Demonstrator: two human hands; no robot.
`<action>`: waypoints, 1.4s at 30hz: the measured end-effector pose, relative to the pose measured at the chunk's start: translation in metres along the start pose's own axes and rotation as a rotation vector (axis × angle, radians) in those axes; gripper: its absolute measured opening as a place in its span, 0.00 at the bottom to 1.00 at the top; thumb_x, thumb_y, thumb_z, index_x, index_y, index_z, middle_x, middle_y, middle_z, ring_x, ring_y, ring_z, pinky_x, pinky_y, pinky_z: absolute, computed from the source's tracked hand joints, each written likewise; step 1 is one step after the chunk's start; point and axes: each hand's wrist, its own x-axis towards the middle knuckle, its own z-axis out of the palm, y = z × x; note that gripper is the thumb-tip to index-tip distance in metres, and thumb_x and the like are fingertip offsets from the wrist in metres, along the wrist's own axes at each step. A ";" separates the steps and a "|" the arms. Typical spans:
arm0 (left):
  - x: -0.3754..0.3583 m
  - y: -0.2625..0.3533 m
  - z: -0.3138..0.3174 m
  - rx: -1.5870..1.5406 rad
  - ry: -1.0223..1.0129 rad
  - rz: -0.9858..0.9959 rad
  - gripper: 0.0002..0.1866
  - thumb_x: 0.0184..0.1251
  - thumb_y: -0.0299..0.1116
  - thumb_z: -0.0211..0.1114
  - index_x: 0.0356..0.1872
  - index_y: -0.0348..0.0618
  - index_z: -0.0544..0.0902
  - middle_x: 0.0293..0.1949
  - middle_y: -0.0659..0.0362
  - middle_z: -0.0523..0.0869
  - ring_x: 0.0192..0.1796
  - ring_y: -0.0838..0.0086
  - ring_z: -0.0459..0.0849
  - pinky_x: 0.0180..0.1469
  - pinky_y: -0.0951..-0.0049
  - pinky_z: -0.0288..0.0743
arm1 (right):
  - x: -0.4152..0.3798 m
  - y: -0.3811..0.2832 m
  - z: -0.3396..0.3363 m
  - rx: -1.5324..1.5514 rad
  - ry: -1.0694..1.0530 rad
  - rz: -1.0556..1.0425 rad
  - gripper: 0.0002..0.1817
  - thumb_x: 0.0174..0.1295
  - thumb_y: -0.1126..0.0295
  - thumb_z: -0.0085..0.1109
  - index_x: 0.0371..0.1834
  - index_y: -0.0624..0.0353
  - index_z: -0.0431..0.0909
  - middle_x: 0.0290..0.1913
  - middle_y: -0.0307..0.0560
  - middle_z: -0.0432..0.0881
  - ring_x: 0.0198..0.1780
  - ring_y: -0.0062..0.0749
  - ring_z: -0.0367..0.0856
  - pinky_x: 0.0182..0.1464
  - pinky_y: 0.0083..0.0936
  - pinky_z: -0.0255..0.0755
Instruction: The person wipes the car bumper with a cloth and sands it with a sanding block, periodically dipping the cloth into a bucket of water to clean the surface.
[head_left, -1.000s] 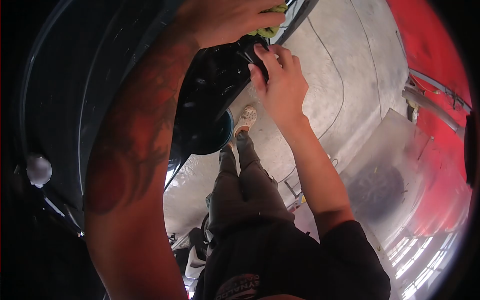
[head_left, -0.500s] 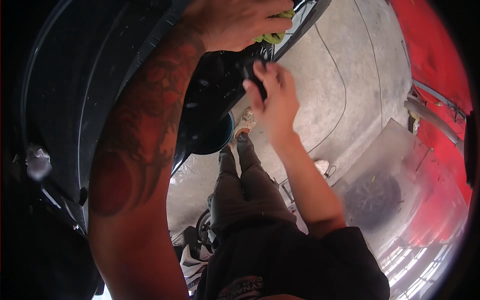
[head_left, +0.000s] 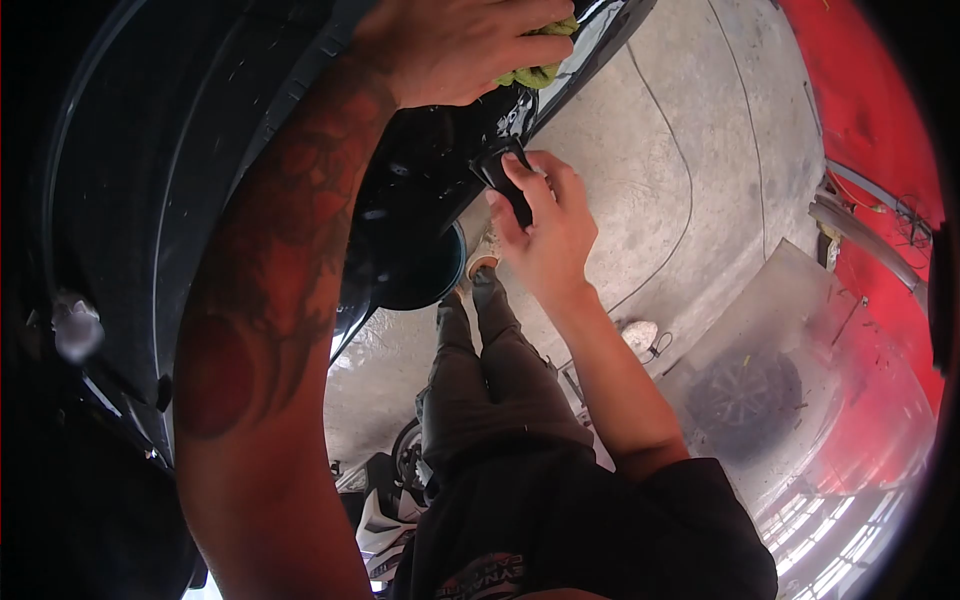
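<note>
My left hand is at the top, its fingers closed around a green cloth against the glossy black vehicle panel. Lower and to the right, my right hand grips a small black block-shaped pad between thumb and fingers. The pad overlaps the panel's edge in this view. Wet-looking highlights show on the panel between the two hands. My left forearm covers part of the black bodywork.
A dark bucket stands under the panel by my feet. A thin cable runs over the concrete floor. To the right is a red vehicle, with a wheel behind hazy sheeting. A motorcycle is at lower left.
My right hand has moved slightly down and shows more sharply, with the black pad still in it. The left hand and cloth have shifted a little to the left.
</note>
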 end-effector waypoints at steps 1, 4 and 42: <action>0.001 0.001 0.000 0.008 0.002 -0.002 0.16 0.55 0.40 0.73 0.47 0.60 0.85 0.55 0.65 0.84 0.66 0.66 0.79 0.79 0.47 0.56 | 0.003 0.000 -0.005 -0.008 -0.016 -0.008 0.22 0.58 0.65 0.72 0.58 0.46 0.84 0.56 0.43 0.82 0.47 0.48 0.81 0.45 0.40 0.79; 0.001 0.000 0.000 -0.005 0.003 -0.001 0.16 0.55 0.40 0.73 0.47 0.61 0.85 0.55 0.66 0.84 0.66 0.67 0.79 0.79 0.47 0.56 | 0.040 0.008 -0.005 -0.107 0.058 -0.053 0.22 0.57 0.66 0.72 0.58 0.46 0.84 0.55 0.42 0.82 0.47 0.46 0.81 0.45 0.38 0.79; 0.004 0.002 0.003 0.033 0.026 0.001 0.17 0.51 0.42 0.75 0.45 0.63 0.86 0.55 0.68 0.85 0.66 0.68 0.80 0.77 0.46 0.59 | 0.030 -0.006 0.001 -0.099 0.006 -0.064 0.21 0.58 0.67 0.72 0.57 0.45 0.82 0.56 0.41 0.80 0.45 0.40 0.81 0.40 0.36 0.80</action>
